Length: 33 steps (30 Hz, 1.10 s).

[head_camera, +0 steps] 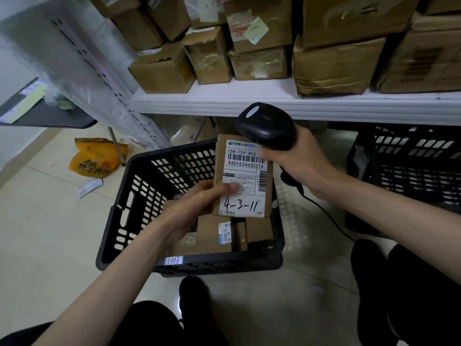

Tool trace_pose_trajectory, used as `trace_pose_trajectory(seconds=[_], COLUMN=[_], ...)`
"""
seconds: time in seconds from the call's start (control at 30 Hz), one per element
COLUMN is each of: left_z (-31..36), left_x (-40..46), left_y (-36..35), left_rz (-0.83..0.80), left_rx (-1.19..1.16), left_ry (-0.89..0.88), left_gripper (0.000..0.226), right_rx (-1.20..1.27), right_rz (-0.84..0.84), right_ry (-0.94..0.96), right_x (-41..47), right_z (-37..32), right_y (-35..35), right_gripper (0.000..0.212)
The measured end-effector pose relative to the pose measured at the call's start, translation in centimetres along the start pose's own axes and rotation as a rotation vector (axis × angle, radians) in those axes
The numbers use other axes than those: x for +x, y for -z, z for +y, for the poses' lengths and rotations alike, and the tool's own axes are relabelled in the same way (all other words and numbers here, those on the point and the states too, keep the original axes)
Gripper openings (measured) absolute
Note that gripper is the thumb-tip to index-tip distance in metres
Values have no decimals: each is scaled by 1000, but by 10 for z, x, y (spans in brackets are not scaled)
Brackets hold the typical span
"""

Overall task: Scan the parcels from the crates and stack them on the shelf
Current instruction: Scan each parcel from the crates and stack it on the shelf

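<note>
My left hand grips a small cardboard parcel by its lower left edge, thumb across its white label marked "4-3-11". It is held upright over a black plastic crate. My right hand grips a black barcode scanner, whose head sits just above the parcel's top right corner. A black cable trails down from the scanner. Several more cardboard parcels lie in the bottom of the crate. The white shelf runs across behind, with cardboard boxes stacked on it.
A second black crate stands on the floor at the right under the shelf. A yellow bag and a paper slip lie on the tiled floor at the left. A dark table juts in from the left. My shoes and knees are at the bottom.
</note>
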<state>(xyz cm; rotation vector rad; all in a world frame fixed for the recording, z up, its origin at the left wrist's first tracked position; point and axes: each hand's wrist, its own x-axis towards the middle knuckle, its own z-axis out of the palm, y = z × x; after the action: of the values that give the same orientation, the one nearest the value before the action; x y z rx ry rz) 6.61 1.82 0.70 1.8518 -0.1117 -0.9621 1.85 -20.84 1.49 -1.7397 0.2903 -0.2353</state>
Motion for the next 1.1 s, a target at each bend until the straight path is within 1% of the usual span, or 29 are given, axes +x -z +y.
trace_pose_trajectory(seconds=[0.1, 0.2, 0.27, 0.33, 0.4, 0.5, 0.57, 0.63, 0.73, 0.8, 0.87, 1.0, 1.1], left_z=[-4, -5, -7, -9, -10, -12, -11, -12, -13, -15, -16, -16, -17], left_x=[1, 2, 4, 6, 6, 4, 4, 4, 3, 3, 3, 4, 5], left_y=[9, 24, 36, 48, 57, 61, 60, 60, 61, 63, 65, 64, 64], left_rz=[54, 164, 242, 293, 321, 339, 340, 343, 338, 341, 347, 341, 332], left_rx=[-15, 11, 8, 2, 2, -2, -7, -9, -12, -3, 6, 6, -7], left_ry=[-17, -46, -60, -60, -64, -68, -74, -74, -67, -66, -69, -71, -66], left_gripper=[57, 65, 63, 66, 69, 67, 64, 65, 72, 82, 86, 74, 71], right_rx=[-62, -229, -351, -467, -580, -687, -737, -787, -833, -839, -825, -780, -764], right_rz=[-23, -44, -104, -180, -240, -336, -390, -416, -421, -416, -399, -396, -406], right_ry=[47, 133, 197, 264, 298, 286, 280, 292, 312, 334, 358, 375, 387], right_x=[0, 5, 6, 5, 4, 0, -3, -5, -6, -7, -7, -9, -9], right_z=[-8, -15, -18, -18, -15, -13, -13, -13, -13, -14, -16, -18, -17], right_y=[0, 6, 12, 17, 20, 22, 23, 23, 25, 26, 26, 26, 26], right_gripper=[44, 47, 42, 35, 39, 46, 45, 39, 32, 33, 34, 39, 40])
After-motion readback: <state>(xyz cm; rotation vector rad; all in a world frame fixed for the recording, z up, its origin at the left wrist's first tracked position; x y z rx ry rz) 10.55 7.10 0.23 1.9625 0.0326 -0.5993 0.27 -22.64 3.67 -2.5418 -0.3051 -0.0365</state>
